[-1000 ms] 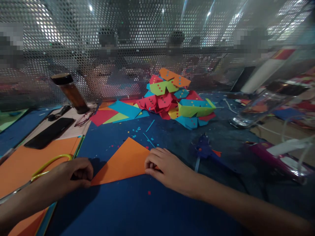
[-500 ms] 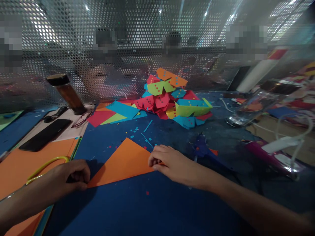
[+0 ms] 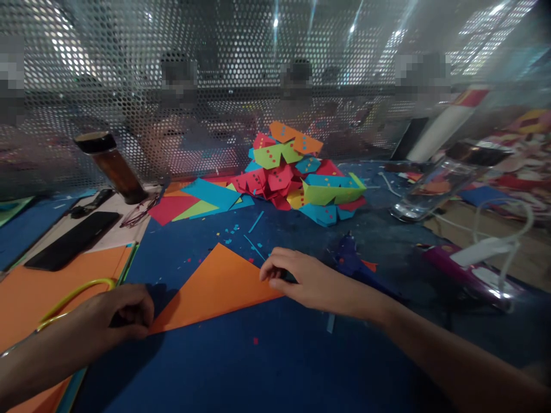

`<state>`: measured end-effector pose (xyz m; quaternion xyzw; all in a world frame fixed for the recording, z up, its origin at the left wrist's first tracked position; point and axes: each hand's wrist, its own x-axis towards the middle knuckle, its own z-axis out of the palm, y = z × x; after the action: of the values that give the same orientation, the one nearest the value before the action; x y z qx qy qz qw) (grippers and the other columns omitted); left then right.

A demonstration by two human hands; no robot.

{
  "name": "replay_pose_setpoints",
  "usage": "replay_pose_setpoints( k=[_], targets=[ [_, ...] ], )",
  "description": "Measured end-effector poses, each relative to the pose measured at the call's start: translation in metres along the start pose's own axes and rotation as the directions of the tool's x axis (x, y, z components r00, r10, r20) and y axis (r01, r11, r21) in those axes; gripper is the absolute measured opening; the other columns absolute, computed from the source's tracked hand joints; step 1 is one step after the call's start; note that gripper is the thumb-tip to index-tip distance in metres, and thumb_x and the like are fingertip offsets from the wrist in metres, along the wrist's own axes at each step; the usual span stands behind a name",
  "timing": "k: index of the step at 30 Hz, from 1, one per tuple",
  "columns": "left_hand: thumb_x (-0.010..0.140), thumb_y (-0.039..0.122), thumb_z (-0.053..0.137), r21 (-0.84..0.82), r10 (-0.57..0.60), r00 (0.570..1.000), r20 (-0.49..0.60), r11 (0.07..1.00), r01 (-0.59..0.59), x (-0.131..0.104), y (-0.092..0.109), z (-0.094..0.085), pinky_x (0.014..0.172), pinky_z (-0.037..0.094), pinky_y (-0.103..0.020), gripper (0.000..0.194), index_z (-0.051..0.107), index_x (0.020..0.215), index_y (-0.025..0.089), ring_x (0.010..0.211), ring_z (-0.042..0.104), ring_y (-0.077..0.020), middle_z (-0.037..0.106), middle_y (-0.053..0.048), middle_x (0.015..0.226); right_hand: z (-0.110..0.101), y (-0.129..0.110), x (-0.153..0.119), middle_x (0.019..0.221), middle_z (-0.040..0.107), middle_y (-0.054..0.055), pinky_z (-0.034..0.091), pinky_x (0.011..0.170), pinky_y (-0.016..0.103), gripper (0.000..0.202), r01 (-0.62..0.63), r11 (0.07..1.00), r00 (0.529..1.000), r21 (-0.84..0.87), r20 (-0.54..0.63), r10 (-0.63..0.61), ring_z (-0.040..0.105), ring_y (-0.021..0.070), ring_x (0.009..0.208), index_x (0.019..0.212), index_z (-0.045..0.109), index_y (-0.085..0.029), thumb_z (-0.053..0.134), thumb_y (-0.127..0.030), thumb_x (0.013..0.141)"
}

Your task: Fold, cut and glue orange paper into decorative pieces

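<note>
An orange paper triangle (image 3: 219,289) lies on the blue table, its long edge towards me. My left hand (image 3: 127,312) has its fingers curled at the triangle's left corner, the thumb and fingers closed on it. Over the right corner is my right hand (image 3: 286,275), fingers bent and thumb apart from them, with a gap between; the paper lies flat beneath. Yellow-handled scissors (image 3: 77,293) lie under my left wrist on orange sheets (image 3: 97,264). Behind the triangle are small blue paper scraps (image 3: 232,231).
Folded colourful papers (image 3: 279,178) are piled at the back, beside flat coloured sheets (image 3: 210,195). A dark bottle (image 3: 120,172) and black phone (image 3: 73,240) are at left. Right stand a clear bottle (image 3: 439,183), a blue glue gun (image 3: 353,261) and a purple object (image 3: 469,275). Behind is a perforated screen (image 3: 241,74).
My right hand's fingers have opened a little off the triangle's right corner, which now shows beneath. My left hand stays at the left corner. The view has shifted slightly.
</note>
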<state>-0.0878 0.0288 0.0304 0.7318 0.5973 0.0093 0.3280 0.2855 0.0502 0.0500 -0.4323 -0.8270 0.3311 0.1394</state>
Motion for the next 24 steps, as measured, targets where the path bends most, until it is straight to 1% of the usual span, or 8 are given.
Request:
replay_pose_setpoints(
  k=[3, 6, 9, 13, 16, 18, 21, 24],
  targets=[
    [0.071, 0.029, 0.058, -0.001, 0.008, 1.000, -0.019, 1.000, -0.008, 0.000, 0.000, 0.000, 0.063, 0.038, -0.022, 0.007, 0.062, 0.071, 0.023, 0.068, 0.056, -0.0153, 0.059, 0.006, 0.068, 0.005, -0.003, 0.001, 0.102, 0.062, -0.001, 0.039, 0.088, 0.029, 0.006, 0.107, 0.994, 0.994, -0.025, 0.013, -0.106, 0.057, 0.0153, 0.098, 0.097, 0.065, -0.023, 0.065, -0.022, 0.091],
    [0.071, 0.029, 0.060, 0.001, 0.031, 0.998, -0.062, 1.000, -0.031, 0.000, -0.001, 0.001, 0.062, 0.038, -0.020, 0.007, 0.063, 0.071, 0.023, 0.067, 0.056, -0.0142, 0.059, 0.007, 0.067, 0.012, -0.002, 0.002, 0.099, 0.060, 0.001, 0.039, 0.089, 0.030, 0.007, 0.182, 0.977, 0.983, -0.114, 0.053, -0.177, 0.055, 0.0167, 0.098, 0.091, 0.065, -0.021, 0.070, -0.025, 0.089],
    [0.073, 0.033, 0.063, 0.009, 0.076, 0.992, -0.102, 0.997, -0.076, 0.000, 0.000, 0.002, 0.058, 0.039, -0.019, 0.010, 0.064, 0.071, 0.024, 0.063, 0.056, -0.0133, 0.059, 0.008, 0.065, 0.018, 0.003, 0.005, 0.098, 0.060, 0.001, 0.038, 0.090, 0.031, 0.007, 0.216, 0.961, 0.976, -0.174, 0.042, -0.211, 0.054, 0.0166, 0.097, 0.091, 0.064, -0.020, 0.068, -0.025, 0.091],
    [0.080, 0.041, 0.063, 0.019, 0.166, 0.973, -0.158, 0.986, -0.166, 0.001, 0.009, 0.006, 0.052, 0.043, -0.020, 0.018, 0.065, 0.072, 0.025, 0.058, 0.060, -0.0146, 0.063, 0.005, 0.064, 0.022, 0.004, 0.006, 0.095, 0.059, -0.001, 0.037, 0.089, 0.031, 0.008, 0.203, 0.966, 0.979, -0.161, 0.026, -0.201, 0.054, 0.0158, 0.096, 0.086, 0.062, -0.020, 0.069, -0.023, 0.091],
    [0.082, 0.047, 0.065, 0.060, 0.330, 0.896, -0.297, 0.943, -0.328, 0.002, 0.019, 0.014, 0.063, 0.052, -0.023, 0.022, 0.066, 0.077, 0.026, 0.068, 0.065, -0.0171, 0.069, 0.002, 0.076, 0.022, 0.001, 0.005, 0.093, 0.059, -0.001, 0.037, 0.088, 0.031, 0.009, 0.169, 0.976, 0.986, -0.137, 0.022, -0.168, 0.055, 0.0155, 0.094, 0.084, 0.062, -0.020, 0.068, -0.023, 0.091],
    [0.086, 0.046, 0.064, 0.115, 0.412, 0.857, -0.309, 0.911, -0.396, 0.002, 0.024, 0.021, 0.069, 0.054, -0.024, 0.018, 0.068, 0.088, 0.028, 0.078, 0.068, -0.0182, 0.071, 0.001, 0.087, 0.021, -0.001, 0.005, 0.092, 0.060, -0.002, 0.036, 0.088, 0.031, 0.009, 0.146, 0.983, 0.989, -0.107, 0.027, -0.144, 0.056, 0.0151, 0.092, 0.083, 0.063, -0.020, 0.067, -0.023, 0.091],
    [0.089, 0.042, 0.064, 0.204, 0.490, 0.819, -0.298, 0.871, -0.447, 0.003, 0.030, 0.032, 0.074, 0.056, -0.025, 0.016, 0.067, 0.100, 0.031, 0.086, 0.069, -0.0182, 0.071, 0.001, 0.097, 0.020, -0.003, 0.006, 0.091, 0.062, -0.002, 0.036, 0.086, 0.032, 0.009, 0.113, 0.991, 0.993, -0.065, 0.032, -0.111, 0.057, 0.0149, 0.089, 0.084, 0.063, -0.021, 0.066, -0.022, 0.092],
    [0.093, 0.040, 0.059, 0.267, 0.543, 0.749, -0.379, 0.839, -0.473, 0.003, 0.036, 0.042, 0.076, 0.056, -0.026, 0.015, 0.065, 0.103, 0.031, 0.089, 0.068, -0.0179, 0.070, 0.001, 0.098, 0.018, -0.004, 0.006, 0.090, 0.062, -0.002, 0.036, 0.086, 0.032, 0.009, 0.089, 0.995, 0.996, -0.048, 0.035, -0.087, 0.057, 0.0150, 0.088, 0.083, 0.064, -0.021, 0.066, -0.023, 0.092]
  ],
)
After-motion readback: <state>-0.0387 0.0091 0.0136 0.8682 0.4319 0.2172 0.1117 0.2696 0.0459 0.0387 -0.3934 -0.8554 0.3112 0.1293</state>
